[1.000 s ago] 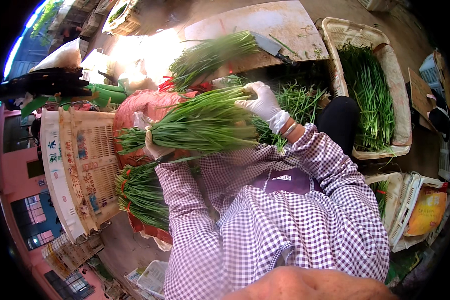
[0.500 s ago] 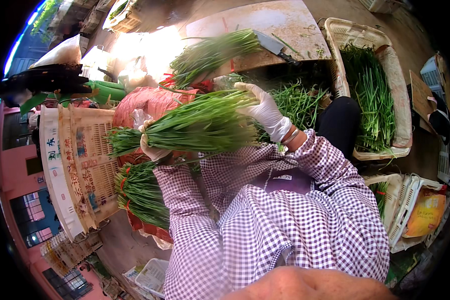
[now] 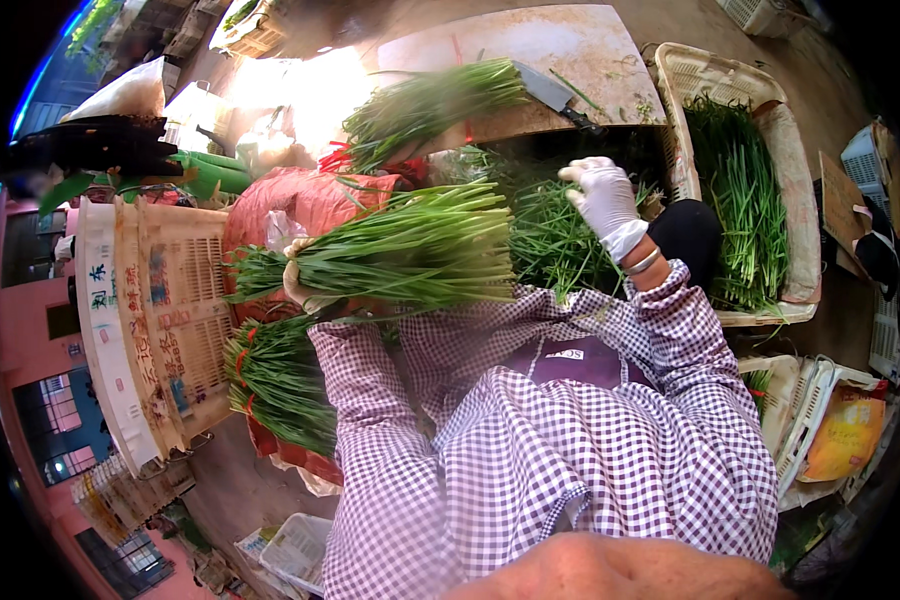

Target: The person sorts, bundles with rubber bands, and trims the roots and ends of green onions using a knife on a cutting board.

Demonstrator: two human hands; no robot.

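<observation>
A thick bunch of garlic chives point(image 3: 410, 245) lies sideways before me, its leaves pointing right. My left hand point(image 3: 298, 280), gloved in white, is closed around the bunch near its left end, and leaves hide part of the fingers. My right hand point(image 3: 607, 205), also gloved, hangs apart from the bunch over a heap of loose greens point(image 3: 565, 235). Its fingers are loosely bent, the thumb stands off from them, and nothing shows between them. Below my left hand are chive bundles point(image 3: 282, 380) tied with red bands.
Beyond my hands, more chives point(image 3: 430, 105) and a knife point(image 3: 545, 88) rest on a worn board point(image 3: 590, 50). A crate point(image 3: 800, 210) of chives stands at right. At left are stacked plastic crates point(image 3: 175, 330) and a red sack point(image 3: 285, 210).
My right hand has come off the leaf tips and moved to the right, over the loose greens. My left hand still grips the bunch in nearly the same place.
</observation>
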